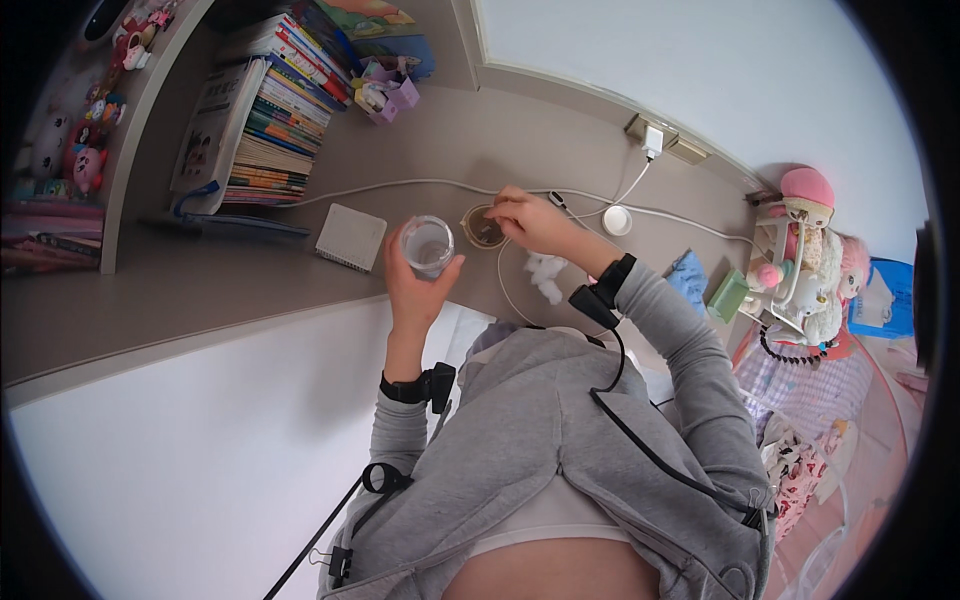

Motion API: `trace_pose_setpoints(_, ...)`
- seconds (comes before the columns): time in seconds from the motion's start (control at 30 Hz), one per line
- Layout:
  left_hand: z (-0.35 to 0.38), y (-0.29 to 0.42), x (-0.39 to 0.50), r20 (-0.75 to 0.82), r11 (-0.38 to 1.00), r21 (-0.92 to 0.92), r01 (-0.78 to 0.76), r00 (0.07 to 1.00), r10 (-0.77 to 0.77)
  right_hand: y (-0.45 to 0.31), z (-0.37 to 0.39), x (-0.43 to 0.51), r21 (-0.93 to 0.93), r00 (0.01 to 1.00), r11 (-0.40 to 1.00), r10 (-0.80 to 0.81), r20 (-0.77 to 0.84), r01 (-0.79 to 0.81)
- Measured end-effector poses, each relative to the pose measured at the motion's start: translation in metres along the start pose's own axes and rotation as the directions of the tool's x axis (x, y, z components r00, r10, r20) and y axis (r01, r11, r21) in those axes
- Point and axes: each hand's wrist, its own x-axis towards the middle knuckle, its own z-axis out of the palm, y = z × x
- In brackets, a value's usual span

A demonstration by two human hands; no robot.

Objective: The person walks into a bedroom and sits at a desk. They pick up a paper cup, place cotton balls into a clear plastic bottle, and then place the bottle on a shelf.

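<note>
My left hand [412, 300] is wrapped around a clear, open-topped jar [429, 268] near the desk's front edge. The inside of the jar looks mostly transparent. To its right stands a small round container [468, 231] with a brownish inside. The fingertips of my right hand [534, 223] are bent together over that container's right side. Whether they pinch anything is hidden by the fingers. White fluffy stuffing [546, 274] lies just below my right hand. A small round white lid [617, 220] rests farther right.
A spiral notepad [351, 237] lies left of the jar. A white cable [420, 181] crosses the desk behind my hands, and a charger [652, 141] is plugged in. Books [277, 139] stand at left. A blue cloth [685, 280], a green box [727, 295] and plush toys [808, 187] are at right.
</note>
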Motion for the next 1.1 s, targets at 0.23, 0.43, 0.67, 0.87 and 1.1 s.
trace_pose_setpoints(0.23, 0.001, -0.010, -0.009, -0.003, 0.990, -0.096, 0.106, 0.994, -0.107, 0.003, 0.008, -0.006, -0.099, 0.993, 0.989, -0.114, -0.041, 0.110)
trace_pose_setpoints(0.43, 0.015, -0.003, -0.002, -0.041, 0.989, -0.141, -0.034, 0.999, 0.028, -0.003, 0.006, -0.004, -0.020, 0.993, 0.993, 0.115, 0.030, -0.115)
trace_pose_setpoints(0.67, 0.043, 0.052, 0.044, 0.197, 0.871, 0.104, -0.479, 0.869, 0.455, 0.015, -0.094, -0.134, -0.081, 0.890, 0.944, 0.271, -0.366, -0.320)
trace_pose_setpoints(0.87, 0.142, 0.122, 0.104, 0.547, 0.421, 0.041, -0.906, 0.373, 0.750, 0.038, -0.096, -0.212, -0.069, 0.674, 0.789, 0.473, -0.567, -0.611)
trace_pose_setpoints(1.1, 0.251, 0.172, 0.102, 0.624, -0.335, 0.075, -0.939, -0.218, 0.750, 0.045, -0.083, -0.230, 0.036, 0.585, 0.807, 0.458, -0.670, -0.590)
